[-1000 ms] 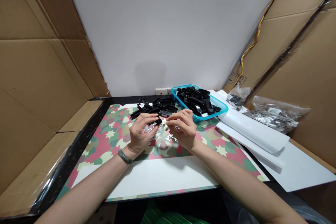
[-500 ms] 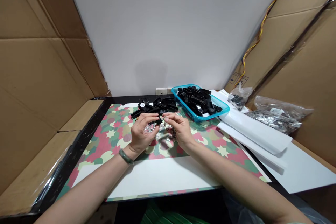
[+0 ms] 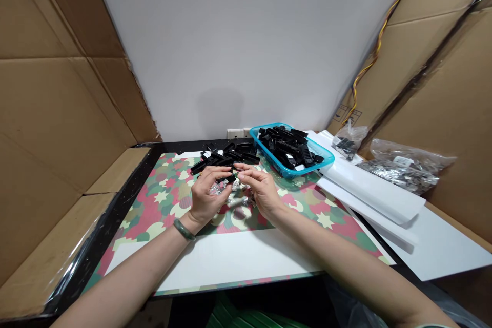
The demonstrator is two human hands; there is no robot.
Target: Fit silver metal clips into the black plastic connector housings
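Note:
My left hand (image 3: 208, 192), with a dark green bangle at its wrist, is closed on a small black plastic part (image 3: 229, 178) between thumb and fingers. Facing it, my right hand (image 3: 261, 187) has its thumb and fingertips brought together close to that part. Whatever those fingertips pinch is too small to make out. Under and between both hands lies a scatter of small shiny metal pieces (image 3: 248, 199), partly covered by the fingers. Just beyond my fingertips is a loose pile of black plastic parts (image 3: 226, 156).
A blue basket (image 3: 282, 170) full of black parts stands behind my right hand. Plastic bags (image 3: 403, 171) of small pieces and white sheets (image 3: 446, 246) lie at the right. Cardboard walls (image 3: 49, 113) flank the patterned mat (image 3: 154, 205); a white wall rises behind.
Both hands stay nearly in place over the metal pieces. The right fingers have shifted slightly at the black part. The whole view has moved a little.

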